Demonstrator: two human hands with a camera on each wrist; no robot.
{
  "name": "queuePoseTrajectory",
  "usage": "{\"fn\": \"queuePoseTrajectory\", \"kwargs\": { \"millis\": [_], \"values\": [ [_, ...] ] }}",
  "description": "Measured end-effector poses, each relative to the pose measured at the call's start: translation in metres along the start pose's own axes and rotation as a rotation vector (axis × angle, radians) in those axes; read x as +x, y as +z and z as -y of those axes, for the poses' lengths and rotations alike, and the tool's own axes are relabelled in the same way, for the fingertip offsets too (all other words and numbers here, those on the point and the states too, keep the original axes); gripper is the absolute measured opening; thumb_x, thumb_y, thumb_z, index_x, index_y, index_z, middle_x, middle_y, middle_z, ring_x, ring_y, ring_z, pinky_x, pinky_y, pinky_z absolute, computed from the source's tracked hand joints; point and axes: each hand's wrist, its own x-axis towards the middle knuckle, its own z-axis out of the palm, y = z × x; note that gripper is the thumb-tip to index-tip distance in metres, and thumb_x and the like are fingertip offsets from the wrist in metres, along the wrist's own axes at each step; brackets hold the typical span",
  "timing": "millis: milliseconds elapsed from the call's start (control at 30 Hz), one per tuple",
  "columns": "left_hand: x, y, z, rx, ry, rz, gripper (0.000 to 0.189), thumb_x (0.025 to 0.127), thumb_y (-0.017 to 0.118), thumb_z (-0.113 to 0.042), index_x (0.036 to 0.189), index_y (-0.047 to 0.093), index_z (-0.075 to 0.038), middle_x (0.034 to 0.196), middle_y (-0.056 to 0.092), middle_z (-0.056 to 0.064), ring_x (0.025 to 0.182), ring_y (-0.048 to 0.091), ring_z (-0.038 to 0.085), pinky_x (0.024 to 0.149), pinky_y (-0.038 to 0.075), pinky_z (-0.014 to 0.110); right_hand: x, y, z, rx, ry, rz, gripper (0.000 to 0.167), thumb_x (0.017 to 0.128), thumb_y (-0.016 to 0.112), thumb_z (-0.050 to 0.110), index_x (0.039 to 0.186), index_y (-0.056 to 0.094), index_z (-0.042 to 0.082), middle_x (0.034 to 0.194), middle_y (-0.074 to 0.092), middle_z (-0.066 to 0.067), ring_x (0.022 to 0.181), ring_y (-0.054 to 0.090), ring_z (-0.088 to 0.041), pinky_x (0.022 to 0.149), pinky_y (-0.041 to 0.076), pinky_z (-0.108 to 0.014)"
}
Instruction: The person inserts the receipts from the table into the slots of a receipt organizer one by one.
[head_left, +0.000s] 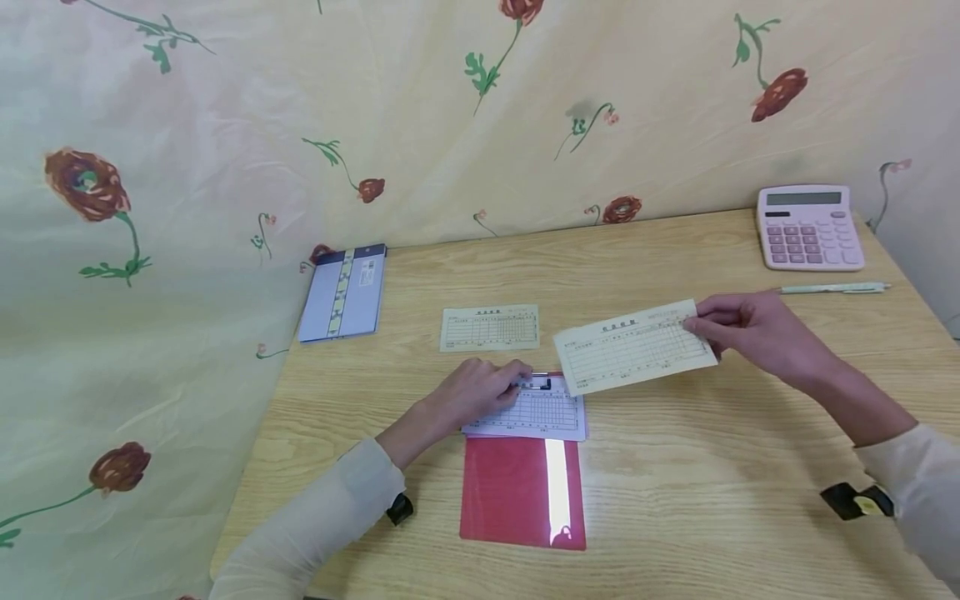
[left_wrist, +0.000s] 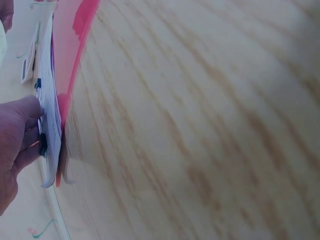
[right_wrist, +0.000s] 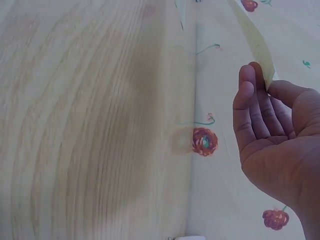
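A printed paper form point(head_left: 636, 348) is pinched at its right end between the thumb and fingers of my right hand point(head_left: 746, 331). It is lifted over the table, and its lower left corner overlaps the clipboard in the head view. In the right wrist view the same form point(right_wrist: 257, 47) rises edge-on from my fingertips. My left hand point(head_left: 480, 390) grips the metal clip point(head_left: 542, 375) at the top of a red clipboard point(head_left: 502, 492). Under that clip lies a stack of printed forms point(head_left: 536, 419); the left wrist view shows the stack point(left_wrist: 50, 110) from the side.
Another printed form point(head_left: 489, 328) lies flat behind the clipboard. At the back left sits a bluish-lilac booklet or folder point(head_left: 347, 293) with a patterned band. A pink calculator point(head_left: 810, 228) and a pale green pen point(head_left: 834, 288) lie at the right. Flowered cloth point(head_left: 420, 117) hangs behind the table.
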Motion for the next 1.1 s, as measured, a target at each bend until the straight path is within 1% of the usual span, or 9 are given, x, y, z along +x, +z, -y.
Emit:
{"fn": "queuePoseTrajectory", "kwargs": {
  "millis": [133,200,300,400,467,633,700,900,1100],
  "values": [
    [0.000,0.000,0.000,-0.008,0.000,-0.001,0.029,0.103,0.068,-0.013,0.132,0.069,-0.012,0.075,0.069,-0.004,0.043,0.031,-0.001,0.043,0.023,0.012,0.002,0.010,-0.001,0.030,0.028,0.075,0.020,0.107,0.066,0.016,0.113,0.074,-0.001,0.086,0.077,-0.006,0.073,0.068,-0.018,0.066,0.058,-0.033],
    [0.000,0.000,0.000,-0.012,0.003,-0.001,0.029,0.103,0.068,-0.013,0.132,0.068,-0.011,0.080,0.072,-0.002,0.043,0.031,-0.001,0.043,0.023,0.012,0.003,0.016,-0.001,0.044,0.054,0.119,0.022,0.107,0.066,0.016,0.114,0.075,-0.002,0.088,0.077,-0.006,0.074,0.067,-0.018,0.067,0.059,-0.035],
    [0.000,0.000,0.000,-0.009,0.006,-0.002,0.029,0.103,0.068,-0.013,0.132,0.068,-0.010,0.081,0.072,-0.002,0.044,0.030,-0.002,0.044,0.023,0.012,0.005,0.026,-0.002,0.074,0.082,0.188,0.023,0.107,0.066,0.015,0.116,0.074,-0.004,0.089,0.077,-0.006,0.073,0.066,-0.016,0.067,0.060,-0.035],
    [0.000,0.000,0.000,-0.009,0.004,-0.003,0.028,0.103,0.068,-0.012,0.131,0.069,-0.010,0.071,0.065,-0.004,0.045,0.030,-0.001,0.044,0.023,0.012,0.006,0.036,-0.003,0.101,0.098,0.247,0.023,0.106,0.067,0.015,0.115,0.075,-0.005,0.086,0.075,-0.007,0.072,0.065,-0.016,0.066,0.059,-0.034],
    [0.000,0.000,0.000,-0.012,0.005,-0.008,0.028,0.102,0.068,-0.012,0.130,0.069,-0.010,0.065,0.059,-0.005,0.045,0.029,-0.001,0.044,0.023,0.013,0.007,0.041,-0.004,0.123,0.104,0.289,0.023,0.105,0.068,0.015,0.115,0.075,-0.005,0.088,0.075,-0.008,0.073,0.067,-0.015,0.066,0.059,-0.033],
    [0.000,-0.001,-0.001,-0.015,0.005,-0.015,0.028,0.102,0.069,-0.011,0.130,0.069,-0.010,0.059,0.049,-0.008,0.044,0.028,-0.001,0.044,0.022,0.013,0.010,0.052,-0.003,0.161,0.150,0.372,0.026,0.103,0.071,0.015,0.117,0.076,-0.006,0.095,0.076,-0.011,0.076,0.067,-0.013,0.065,0.059,-0.030],
    [0.000,-0.001,-0.001,-0.012,0.003,-0.013,0.028,0.102,0.069,-0.011,0.130,0.069,-0.010,0.060,0.050,-0.008,0.044,0.029,0.000,0.044,0.022,0.013,0.010,0.056,-0.003,0.168,0.161,0.393,0.026,0.103,0.072,0.015,0.117,0.076,-0.006,0.094,0.075,-0.011,0.075,0.066,-0.013,0.064,0.058,-0.029],
    [0.000,-0.002,-0.002,-0.017,-0.001,-0.003,0.028,0.102,0.069,-0.012,0.131,0.069,-0.010,0.065,0.058,-0.006,0.042,0.031,0.001,0.044,0.021,0.012,0.010,0.071,0.002,0.228,0.152,0.442,0.025,0.100,0.073,0.010,0.115,0.075,-0.010,0.093,0.077,-0.016,0.074,0.071,-0.017,0.061,0.059,-0.029],
    [0.000,-0.002,-0.002,-0.007,-0.005,0.002,0.028,0.102,0.069,-0.012,0.130,0.069,-0.011,0.064,0.058,-0.006,0.043,0.027,0.000,0.044,0.020,0.012,0.010,0.086,0.008,0.263,0.175,0.468,0.022,0.098,0.075,0.006,0.112,0.075,-0.011,0.095,0.078,-0.019,0.076,0.073,-0.020,0.059,0.059,-0.029]
  ]
}}
